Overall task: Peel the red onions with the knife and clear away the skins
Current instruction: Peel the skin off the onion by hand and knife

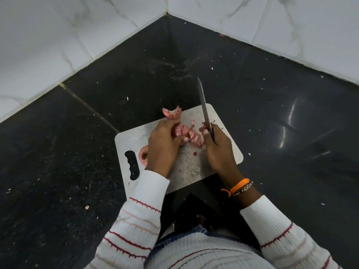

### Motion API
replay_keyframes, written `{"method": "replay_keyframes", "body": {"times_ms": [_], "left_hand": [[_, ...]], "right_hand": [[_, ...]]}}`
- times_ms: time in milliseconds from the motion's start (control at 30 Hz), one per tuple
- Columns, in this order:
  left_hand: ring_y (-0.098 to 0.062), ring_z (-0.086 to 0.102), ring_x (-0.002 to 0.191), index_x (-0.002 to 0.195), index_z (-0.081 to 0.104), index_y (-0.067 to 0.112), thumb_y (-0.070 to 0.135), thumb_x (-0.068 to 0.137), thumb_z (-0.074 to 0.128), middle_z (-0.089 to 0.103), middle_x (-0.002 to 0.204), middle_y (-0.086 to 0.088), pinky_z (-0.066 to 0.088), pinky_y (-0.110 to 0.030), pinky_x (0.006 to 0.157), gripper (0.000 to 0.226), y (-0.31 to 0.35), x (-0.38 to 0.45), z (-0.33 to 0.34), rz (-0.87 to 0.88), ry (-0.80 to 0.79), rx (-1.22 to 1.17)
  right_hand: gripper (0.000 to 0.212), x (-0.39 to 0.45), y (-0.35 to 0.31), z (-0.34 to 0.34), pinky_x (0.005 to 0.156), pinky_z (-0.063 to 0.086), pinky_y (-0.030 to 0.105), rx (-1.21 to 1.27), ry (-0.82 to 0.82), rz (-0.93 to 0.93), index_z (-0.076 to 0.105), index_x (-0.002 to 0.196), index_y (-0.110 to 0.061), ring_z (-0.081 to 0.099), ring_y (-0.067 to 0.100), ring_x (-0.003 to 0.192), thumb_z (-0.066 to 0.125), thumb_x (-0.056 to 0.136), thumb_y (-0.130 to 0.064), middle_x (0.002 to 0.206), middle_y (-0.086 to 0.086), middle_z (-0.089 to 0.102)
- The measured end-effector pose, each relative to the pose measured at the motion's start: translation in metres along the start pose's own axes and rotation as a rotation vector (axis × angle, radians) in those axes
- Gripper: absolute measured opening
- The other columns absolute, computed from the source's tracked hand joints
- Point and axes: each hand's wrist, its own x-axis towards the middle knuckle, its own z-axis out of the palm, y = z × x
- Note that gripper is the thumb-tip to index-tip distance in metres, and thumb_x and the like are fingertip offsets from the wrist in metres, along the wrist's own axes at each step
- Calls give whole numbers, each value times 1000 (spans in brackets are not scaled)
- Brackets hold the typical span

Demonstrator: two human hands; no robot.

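Sleeves: white knit with red stripes, nearest me; an orange band [236, 186] on the right wrist.
Board: a pale cutting board [191, 166] lies on the black counter [58, 152], its handle slot toward the left.
Onion end: a cut pink piece [143, 155] sits on the board by the slot, half hidden behind the left wrist.
Left hand: the left hand [163, 142] is curled round the onion [181, 131], holding it just over the board's middle, thumb across its near side.
Skins: loose pink skins [195, 137] hang from the onion between the two hands; small scraps dot the board.
Right hand: the right hand [217, 146] grips the knife [204, 107] by its handle, blade pointing up and away, its spine toward me; thumb near the skins.
Far skin: a curled skin [172, 113] lies at the board's far left edge, partly over the counter.
Step, as I judge it: stripping the outer layer.
Doing it well: pinch the skin between thumb and the blade's flat, pull toward the root, turn the onion a little each pull, keep the edge off the left fingers.
Left to do: skins are not yet gathered.
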Motion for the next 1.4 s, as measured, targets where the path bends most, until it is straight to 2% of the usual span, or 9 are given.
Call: {"method": "replay_keyframes", "body": {"times_ms": [67,200,400,667,867,1033,1133,1300,1400], "left_hand": [[-18,52,115,127,56,19,13,75,74,59,125,-2,35,-26,99,55,-2,0,-2,-1,-18,20],[-20,54,114,125,58,17,8,75,72,62,122,-4,30,-18,92,53,0,0,-3,-10,24,20],[-22,52,118,130,53,16,8,81,68,60,126,-6,33,-25,100,52,1,-1,-1,-34,42,11],[-20,53,114,128,55,16,7,83,65,62,123,-6,27,-16,88,47,2,-1,0,-47,43,38],[-22,52,118,128,55,13,4,80,66,60,127,-6,32,-22,99,50,1,0,-1,-23,34,61],[-22,55,114,123,59,14,3,82,64,63,122,-5,30,-15,94,43,-6,1,0,-7,45,83],[-23,53,116,126,57,12,3,82,62,61,125,-8,26,-13,92,45,-6,3,1,-9,30,102],[-23,51,120,128,55,12,2,82,62,58,129,-7,26,-14,95,48,-11,6,3,-30,2,91],[-22,52,121,126,57,12,-1,80,64,59,128,-7,30,-19,102,49,-16,6,2,-43,23,55]], "right_hand": [[14,-9,-4,-1,56,38,8,24,-97,6,51,92,-12,51,-2,61,39,98,-16,72,-5,51],[15,-21,3,3,53,35,13,-97,-329,71,53,100,-12,48,13,66,39,98,-17,73,1,51],[27,-11,5,1,61,38,28,-261,-248,168,49,114,-2,51,20,80,35,99,-20,99,14,60],[25,-27,-8,6,54,34,27,-374,-353,-15,43,117,-3,46,13,65,34,100,-20,79,2,51],[28,-21,-8,11,57,37,26,-585,-377,14,38,124,-1,53,22,75,35,98,-12,96,16,60],[25,-19,-15,13,56,38,21,-586,-466,56,38,119,-3,47,13,64,37,95,-8,80,4,48],[29,-12,-22,16,70,44,30,-579,-466,54,36,123,-5,59,27,86,39,95,-10,101,13,58],[44,3,-31,22,89,43,33,-601,-506,74,27,137,0,52,30,114,38,96,-12,131,16,49],[31,-8,-32,23,75,40,27,-623,-486,107,33,127,-7,58,27,104,37,97,-14,111,5,53]]}}
